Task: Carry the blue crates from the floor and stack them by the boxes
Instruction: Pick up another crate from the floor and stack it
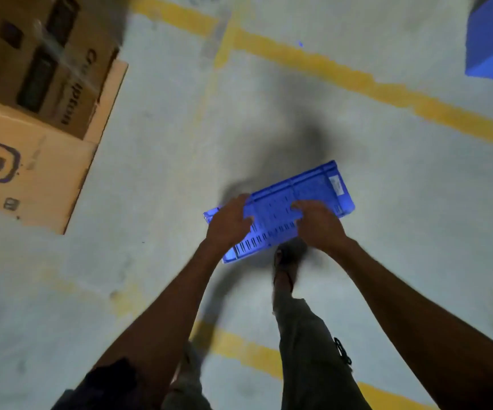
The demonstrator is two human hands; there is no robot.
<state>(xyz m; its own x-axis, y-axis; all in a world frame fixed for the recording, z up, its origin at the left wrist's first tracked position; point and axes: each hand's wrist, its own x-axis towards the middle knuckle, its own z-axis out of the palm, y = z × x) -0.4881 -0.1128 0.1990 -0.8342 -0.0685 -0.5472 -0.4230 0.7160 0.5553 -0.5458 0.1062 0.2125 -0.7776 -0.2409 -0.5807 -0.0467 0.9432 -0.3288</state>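
Both hands' fingers [240,221] clamp the blue crate [313,190] above bare floor [165,173], cardboard boxes [32,113] well left.

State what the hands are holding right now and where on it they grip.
Both hands hold one blue crate: the left hand at its near-left end, the right hand over its slotted side.

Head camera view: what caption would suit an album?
Both hands carry a blue crate above the floor, toward cardboard boxes.
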